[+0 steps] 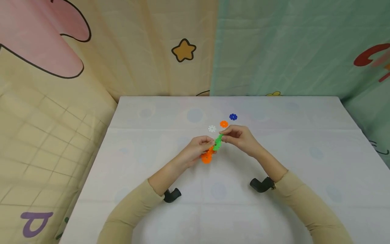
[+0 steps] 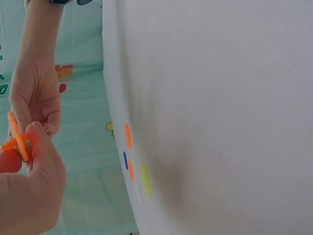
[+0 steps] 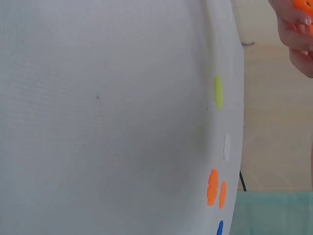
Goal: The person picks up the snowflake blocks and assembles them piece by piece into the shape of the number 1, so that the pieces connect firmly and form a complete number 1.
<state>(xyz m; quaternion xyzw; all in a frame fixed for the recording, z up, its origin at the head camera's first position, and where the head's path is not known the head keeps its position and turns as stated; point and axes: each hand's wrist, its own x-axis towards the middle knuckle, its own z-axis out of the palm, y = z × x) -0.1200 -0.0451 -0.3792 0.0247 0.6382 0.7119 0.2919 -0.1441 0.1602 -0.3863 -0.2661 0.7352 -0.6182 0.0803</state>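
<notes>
In the head view, my left hand [image 1: 195, 149] grips joined orange notched discs [image 1: 206, 158] above the table. A green piece [image 1: 218, 142] adjoins them at the upper right, and my right hand [image 1: 240, 138] pinches its upper end between thumb and fingers. The left wrist view shows my left hand [image 2: 36, 188] close up around the orange discs [image 2: 17, 136], with my right hand [image 2: 36, 95] just beyond; little of the green shows there. In the right wrist view, my left hand [image 3: 295, 36] and an orange disc [image 3: 305, 6] appear at the upper right corner.
White [image 1: 212, 128], orange [image 1: 223, 124] and blue [image 1: 233, 117] discs lie on the table [image 1: 146, 145] behind my hands. The right wrist view also shows a yellow-green disc [image 3: 218, 92] and a second orange disc [image 3: 212, 187]. Patterned curtains [image 1: 152, 47] stand behind the table.
</notes>
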